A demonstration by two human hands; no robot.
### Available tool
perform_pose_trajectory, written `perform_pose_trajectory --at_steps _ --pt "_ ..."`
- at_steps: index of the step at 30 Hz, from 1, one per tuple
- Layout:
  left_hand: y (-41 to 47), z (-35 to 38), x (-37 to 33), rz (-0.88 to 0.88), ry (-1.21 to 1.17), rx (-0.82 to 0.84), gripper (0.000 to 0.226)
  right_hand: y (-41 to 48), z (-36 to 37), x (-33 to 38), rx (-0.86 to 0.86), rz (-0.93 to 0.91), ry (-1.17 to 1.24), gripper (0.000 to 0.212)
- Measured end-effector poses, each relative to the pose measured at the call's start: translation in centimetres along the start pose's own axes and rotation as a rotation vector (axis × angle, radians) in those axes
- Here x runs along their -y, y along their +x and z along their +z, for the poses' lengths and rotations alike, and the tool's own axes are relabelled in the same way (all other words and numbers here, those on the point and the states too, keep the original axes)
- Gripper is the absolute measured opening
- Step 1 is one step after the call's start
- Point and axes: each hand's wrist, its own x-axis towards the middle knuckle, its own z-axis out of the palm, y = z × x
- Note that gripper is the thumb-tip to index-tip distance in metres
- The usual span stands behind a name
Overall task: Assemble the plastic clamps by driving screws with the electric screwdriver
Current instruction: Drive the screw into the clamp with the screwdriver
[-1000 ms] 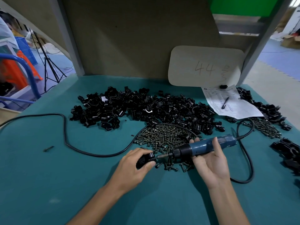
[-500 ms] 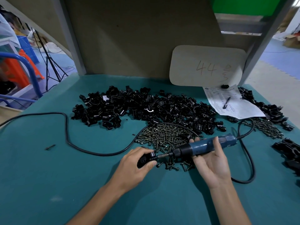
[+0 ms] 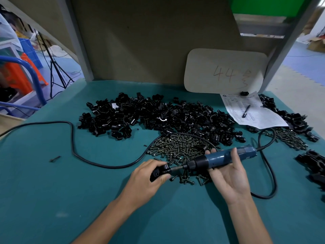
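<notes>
My left hand (image 3: 146, 180) grips a black plastic clamp (image 3: 159, 171) just above the teal table. My right hand (image 3: 228, 175) holds the blue electric screwdriver (image 3: 223, 158) lying almost level, fingers curled round its body. The driver's bit meets the right side of the clamp. A heap of dark screws (image 3: 179, 148) lies just behind the hands. Behind that spreads a wide pile of loose black clamp parts (image 3: 158, 117).
The screwdriver's black cord (image 3: 77, 154) loops left across the teal table (image 3: 52, 199) and curls at the right. A paper sheet with a pen (image 3: 246, 111), more screws (image 3: 288, 138), black clamps (image 3: 314, 164) at the right, and a "44" card (image 3: 225, 71) leaning against the back board.
The hands, the clamp and the screwdriver stay in almost the same place, the bit against the clamp throughout. Only the view shifts slightly.
</notes>
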Motion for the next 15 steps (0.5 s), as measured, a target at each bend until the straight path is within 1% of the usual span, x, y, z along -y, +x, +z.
perform_pose_trajectory --at_steps 6,9,12,15 --pt "0.13 0.03 0.08 -0.015 0.007 0.004 0.037 -0.03 0.01 0.03 -0.014 -0.003 0.002 0.060" --pt "0.12 0.09 0.23 -0.040 0.003 0.007 0.037 -0.10 0.14 0.01 -0.017 -0.002 -0.002 0.059" --pt "0.23 0.03 0.33 -0.061 -0.045 -0.007 0.033 -0.16 0.34 -0.16 -0.007 -0.008 0.000 0.061" --pt "0.45 -0.13 0.42 -0.106 -0.187 -0.001 0.018 -0.27 0.68 -0.23 0.027 -0.018 -0.014 0.057"
